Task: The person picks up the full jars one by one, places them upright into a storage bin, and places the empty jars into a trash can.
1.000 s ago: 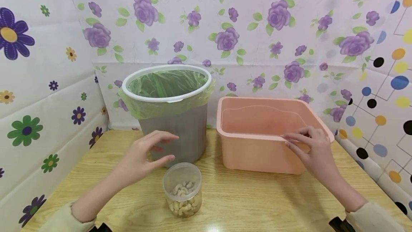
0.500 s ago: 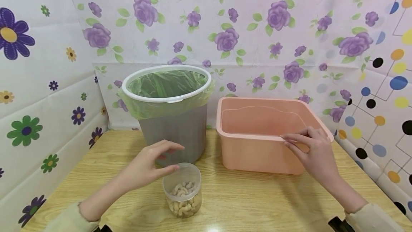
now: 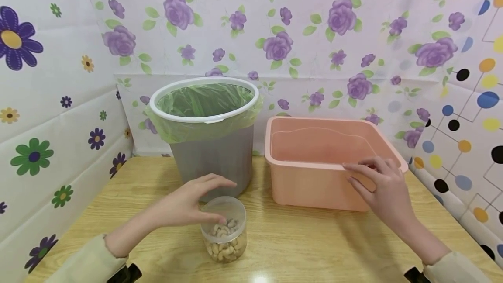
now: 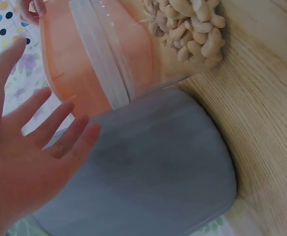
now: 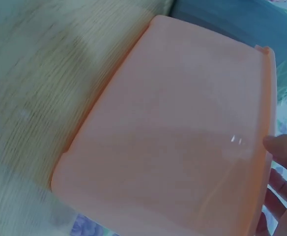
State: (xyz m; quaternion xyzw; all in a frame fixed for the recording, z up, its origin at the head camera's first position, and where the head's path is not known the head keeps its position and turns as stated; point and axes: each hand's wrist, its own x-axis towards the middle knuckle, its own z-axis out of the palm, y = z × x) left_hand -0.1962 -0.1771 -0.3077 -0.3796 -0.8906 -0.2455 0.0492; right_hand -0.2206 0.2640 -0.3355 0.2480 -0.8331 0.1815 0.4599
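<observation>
A clear plastic jar (image 3: 225, 243) of cashews (image 4: 195, 29) stands at the front of the table. My left hand (image 3: 192, 202) hovers at the jar's opening, thumb and fingers spread apart, holding nothing. In the left wrist view the left hand's fingers (image 4: 50, 115) are extended beside the jar's rim. My right hand (image 3: 385, 189) pinches the front rim of the pink plastic basin (image 3: 318, 187) near its right end. From the right wrist, the thumb (image 5: 281, 147) lies on the outer side of the rim, with the other fingers across it.
A grey trash bin (image 3: 220, 156) lined with a green bag (image 3: 196, 132) stands behind the jar, left of the basin. All stand on a wooden table (image 3: 291, 248). Flowered cloth (image 3: 235, 51) rises behind and patterned cloth lines both sides.
My left hand has moved right and down, from beside the bin to over the jar's opening. The right hand keeps its place on the basin's rim.
</observation>
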